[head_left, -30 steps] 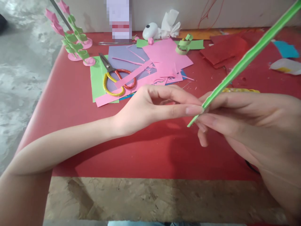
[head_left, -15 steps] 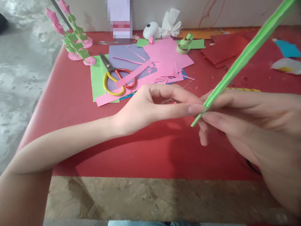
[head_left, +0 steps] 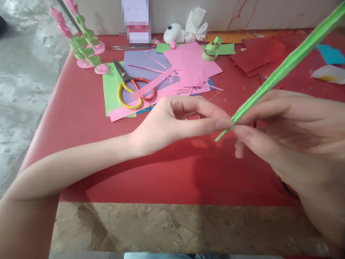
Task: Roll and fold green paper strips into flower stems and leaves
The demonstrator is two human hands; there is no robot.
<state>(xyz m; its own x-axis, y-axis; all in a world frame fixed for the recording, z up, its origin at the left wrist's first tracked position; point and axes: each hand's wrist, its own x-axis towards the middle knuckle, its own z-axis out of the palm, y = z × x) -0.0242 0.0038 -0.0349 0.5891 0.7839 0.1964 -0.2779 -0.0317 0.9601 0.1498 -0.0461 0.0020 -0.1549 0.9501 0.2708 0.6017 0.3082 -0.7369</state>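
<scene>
A narrow, folded green paper strip [head_left: 283,68] slants from the upper right corner down to the middle, its lower tip poking out below my fingers. My left hand [head_left: 172,124] pinches it near that lower end between thumb and forefinger. Right beside this pinch, my right hand [head_left: 291,133] has its thumb and forefinger closed on the same strip. Both hands are held above the red table surface [head_left: 151,176]. Behind my left hand lie scissors [head_left: 132,86] with yellow and red handles, a pink strip across one handle.
Pink paper [head_left: 192,64], a purple sheet [head_left: 140,59] and green paper [head_left: 110,93] overlap at the back. Paper flowers [head_left: 83,50] stand at the far left. A white egg-shaped object [head_left: 172,33] and a curled green strip [head_left: 211,52] sit by the wall; red paper [head_left: 250,61] lies right.
The green strip's lower tip has shifted slightly left and up and leans flatter. My right hand's fingers have opened out a little behind the pinch; my left hand stays nearly still.
</scene>
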